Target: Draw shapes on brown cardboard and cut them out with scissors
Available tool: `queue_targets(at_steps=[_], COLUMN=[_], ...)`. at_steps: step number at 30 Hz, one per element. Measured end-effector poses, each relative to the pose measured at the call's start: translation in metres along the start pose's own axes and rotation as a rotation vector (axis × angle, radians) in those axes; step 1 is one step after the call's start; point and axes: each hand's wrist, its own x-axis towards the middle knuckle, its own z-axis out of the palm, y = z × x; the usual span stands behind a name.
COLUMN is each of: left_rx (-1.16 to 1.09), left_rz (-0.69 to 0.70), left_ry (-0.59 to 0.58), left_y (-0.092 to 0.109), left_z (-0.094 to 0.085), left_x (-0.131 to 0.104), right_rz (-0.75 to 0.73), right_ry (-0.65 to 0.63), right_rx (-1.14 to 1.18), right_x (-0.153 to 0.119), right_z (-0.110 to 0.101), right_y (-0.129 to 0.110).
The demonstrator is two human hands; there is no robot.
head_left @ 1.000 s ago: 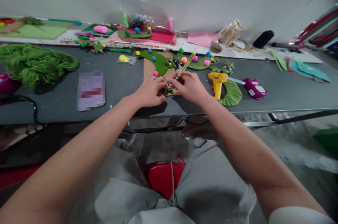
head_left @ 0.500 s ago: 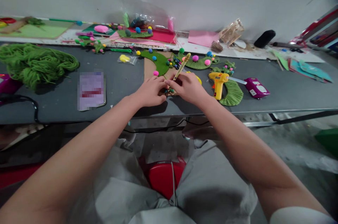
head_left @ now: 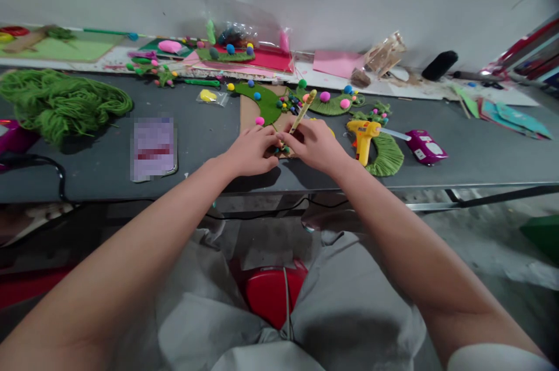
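Note:
My right hand (head_left: pixel 318 142) is closed on a slim yellowish pen (head_left: pixel 303 111), its top end leaning up to the right. Close beside it, my left hand (head_left: pixel 252 151) has its fingers bent together over a small green piece with dark beads (head_left: pixel 283 149); what its fingertips grip is hidden. Both hands rest over brown cardboard (head_left: pixel 248 116). Just beyond them lies a curved green felt piece (head_left: pixel 269 108) with coloured pompoms. To the right are a yellow glue gun (head_left: pixel 364 139) and a green yarn-wrapped ring (head_left: pixel 389 155).
Green yarn (head_left: pixel 65 104) is heaped at the left, with a phone (head_left: pixel 154 148) nearer me. A purple packet (head_left: pixel 426 147) lies right of the glue gun. Pompom-covered pieces, coloured sheets and plastic bags line the wall. A black cable (head_left: pixel 61 176) runs over the left front edge.
The whole view has shifted slightly, so things appear a little further right. Both hands keep nearly the same pose, with the pen still in my right hand.

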Motion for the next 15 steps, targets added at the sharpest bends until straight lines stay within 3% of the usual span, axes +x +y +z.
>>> queue_targets(at_steps=[15], left_rx=[-0.025], left_rz=[-0.008], left_ry=[0.006], left_y=[-0.0022], left_z=[0.0012], left_x=[0.0004], right_rz=[0.028], right_ry=[-0.014], right_rx=[-0.02], right_x=[0.0031], right_z=[-0.0015], right_y=[-0.0073])
